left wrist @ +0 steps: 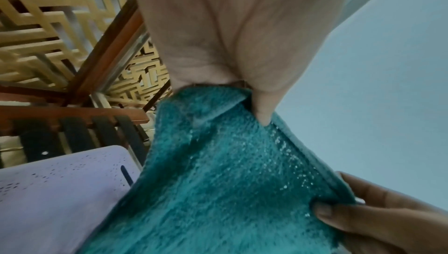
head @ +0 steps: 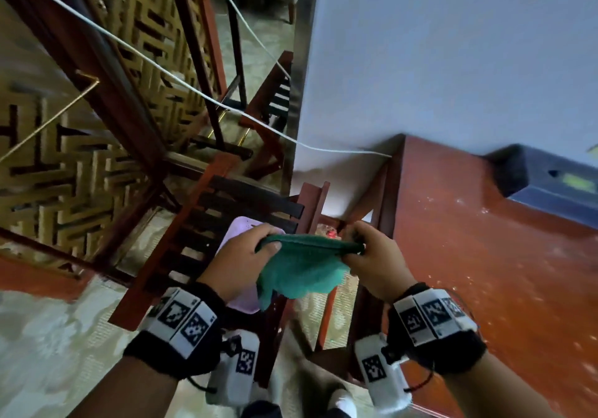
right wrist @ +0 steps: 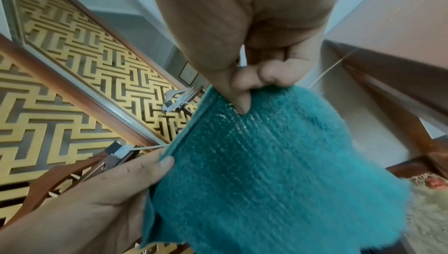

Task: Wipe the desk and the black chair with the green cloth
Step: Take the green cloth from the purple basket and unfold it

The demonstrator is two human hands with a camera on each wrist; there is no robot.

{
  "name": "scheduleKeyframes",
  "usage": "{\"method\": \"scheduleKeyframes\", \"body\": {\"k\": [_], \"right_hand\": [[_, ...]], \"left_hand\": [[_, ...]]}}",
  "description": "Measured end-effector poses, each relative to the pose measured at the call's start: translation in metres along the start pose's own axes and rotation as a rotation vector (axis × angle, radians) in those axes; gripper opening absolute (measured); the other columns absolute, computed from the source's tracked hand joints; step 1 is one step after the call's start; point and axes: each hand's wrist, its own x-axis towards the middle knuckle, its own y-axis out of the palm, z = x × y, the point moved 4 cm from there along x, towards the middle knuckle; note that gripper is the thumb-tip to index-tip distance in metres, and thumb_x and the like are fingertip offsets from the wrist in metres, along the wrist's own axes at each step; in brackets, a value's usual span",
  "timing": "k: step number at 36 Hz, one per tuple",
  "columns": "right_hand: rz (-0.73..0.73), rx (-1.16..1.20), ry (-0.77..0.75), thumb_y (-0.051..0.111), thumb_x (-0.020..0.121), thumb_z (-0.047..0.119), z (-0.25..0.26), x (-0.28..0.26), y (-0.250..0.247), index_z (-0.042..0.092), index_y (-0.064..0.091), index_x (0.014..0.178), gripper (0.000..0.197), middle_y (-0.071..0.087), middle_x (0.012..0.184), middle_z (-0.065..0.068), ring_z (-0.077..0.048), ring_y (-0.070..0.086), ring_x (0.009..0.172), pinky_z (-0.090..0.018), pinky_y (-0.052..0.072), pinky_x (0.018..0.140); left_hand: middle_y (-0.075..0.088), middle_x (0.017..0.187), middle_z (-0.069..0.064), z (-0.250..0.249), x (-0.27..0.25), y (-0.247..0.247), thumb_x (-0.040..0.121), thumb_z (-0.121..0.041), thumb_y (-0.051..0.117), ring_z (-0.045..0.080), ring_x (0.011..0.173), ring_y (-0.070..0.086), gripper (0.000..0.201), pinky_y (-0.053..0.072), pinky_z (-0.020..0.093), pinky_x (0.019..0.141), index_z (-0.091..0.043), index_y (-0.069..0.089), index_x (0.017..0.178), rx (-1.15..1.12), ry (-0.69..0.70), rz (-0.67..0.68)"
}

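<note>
A green terry cloth (head: 304,268) is stretched between both hands at waist height. My left hand (head: 268,239) pinches its left edge, and my right hand (head: 352,246) pinches the right edge. In the left wrist view, thumb and fingers of the left hand (left wrist: 249,93) clamp a fold of the cloth (left wrist: 230,181). In the right wrist view, the right hand (right wrist: 244,95) nips the hem of the cloth (right wrist: 266,162). Below the cloth stands the chair (head: 246,204) with black slats in a red-brown frame. The red-brown desk (head: 485,255), speckled with white dust, lies to the right.
A lilac pad (head: 241,226) lies on the chair seat under my left hand. A dark box (head: 550,184) sits at the back of the desk by the wall. A white cord (head: 161,67) crosses in front of a gold lattice screen (head: 64,158) on the left.
</note>
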Motion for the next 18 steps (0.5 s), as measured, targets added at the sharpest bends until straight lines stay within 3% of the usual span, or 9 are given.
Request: {"method": "scheduleKeyframes", "body": {"k": [3, 5, 6, 8, 10, 13, 16, 18], "right_hand": [[-0.038, 0.031, 0.036, 0.067, 0.071, -0.005, -0.015, -0.007, -0.027, 0.018, 0.037, 0.063, 0.038, 0.049, 0.058, 0.004, 0.000, 0.048, 0.047, -0.011, 0.036, 0.044], [-0.049, 0.028, 0.015, 0.071, 0.070, 0.001, -0.022, -0.012, -0.046, 0.020, 0.039, 0.065, 0.038, 0.050, 0.061, 0.005, -0.009, 0.048, 0.054, -0.012, 0.036, 0.046], [-0.034, 0.022, 0.002, 0.074, 0.070, 0.003, -0.025, -0.015, -0.053, 0.021, 0.042, 0.068, 0.037, 0.051, 0.063, 0.006, -0.009, 0.048, 0.057, -0.012, 0.036, 0.047], [0.018, 0.008, -0.031, 0.077, 0.071, 0.008, -0.028, -0.021, -0.065, 0.021, 0.049, 0.079, 0.032, 0.052, 0.069, 0.008, -0.005, 0.047, 0.060, -0.010, 0.038, 0.050], [0.026, 0.017, -0.045, 0.077, 0.074, 0.011, -0.032, -0.027, -0.078, 0.024, 0.054, 0.084, 0.029, 0.056, 0.071, 0.008, -0.005, 0.052, 0.061, -0.011, 0.038, 0.051], [-0.041, 0.087, -0.036, 0.073, 0.080, 0.011, -0.042, -0.033, -0.102, 0.029, 0.056, 0.077, 0.025, 0.060, 0.068, 0.008, 0.000, 0.055, 0.052, -0.010, 0.040, 0.051], [-0.098, 0.140, 0.001, 0.071, 0.083, 0.010, -0.054, -0.036, -0.125, 0.020, 0.065, 0.077, 0.013, 0.062, 0.064, 0.005, -0.001, 0.057, 0.048, -0.010, 0.041, 0.048], [-0.137, 0.155, 0.007, 0.070, 0.083, 0.010, -0.062, -0.037, -0.138, 0.020, 0.066, 0.074, 0.014, 0.063, 0.060, 0.003, -0.002, 0.057, 0.048, -0.011, 0.041, 0.049]], "left_hand": [[0.064, 0.104, 0.002, -0.021, 0.002, 0.010, 0.098, -0.018, 0.050, 0.016, 0.099, 0.059, 0.016, 0.050, 0.035, 0.087, -0.018, 0.064, 0.103, 0.036, 0.038, -0.005], [0.064, 0.099, 0.001, -0.036, 0.002, 0.018, 0.097, -0.017, 0.050, 0.014, 0.094, 0.059, 0.013, 0.049, 0.022, 0.080, -0.017, 0.063, 0.101, 0.055, 0.057, -0.026], [0.063, 0.096, 0.000, -0.044, 0.003, 0.021, 0.097, -0.016, 0.051, 0.011, 0.090, 0.058, 0.011, 0.046, 0.014, 0.072, -0.017, 0.062, 0.098, 0.066, 0.073, -0.041], [0.062, 0.091, -0.005, -0.060, 0.006, 0.027, 0.097, -0.016, 0.052, 0.006, 0.084, 0.056, 0.010, 0.041, 0.009, 0.065, -0.018, 0.061, 0.094, 0.076, 0.110, -0.082], [0.063, 0.090, -0.006, -0.072, 0.009, 0.031, 0.095, -0.016, 0.054, 0.007, 0.085, 0.057, 0.009, 0.044, 0.016, 0.069, -0.021, 0.061, 0.092, 0.076, 0.130, -0.120], [0.064, 0.090, -0.003, -0.085, 0.012, 0.037, 0.093, -0.013, 0.056, 0.013, 0.087, 0.058, 0.012, 0.047, 0.030, 0.074, -0.022, 0.063, 0.090, 0.095, 0.133, -0.140], [0.065, 0.090, -0.007, -0.094, 0.014, 0.043, 0.093, -0.006, 0.053, 0.009, 0.089, 0.058, 0.021, 0.046, 0.027, 0.072, -0.022, 0.066, 0.092, 0.139, 0.121, -0.121], [0.066, 0.090, -0.007, -0.100, 0.016, 0.045, 0.092, -0.005, 0.053, 0.010, 0.089, 0.059, 0.022, 0.046, 0.028, 0.074, -0.022, 0.068, 0.092, 0.151, 0.127, -0.128]]}}
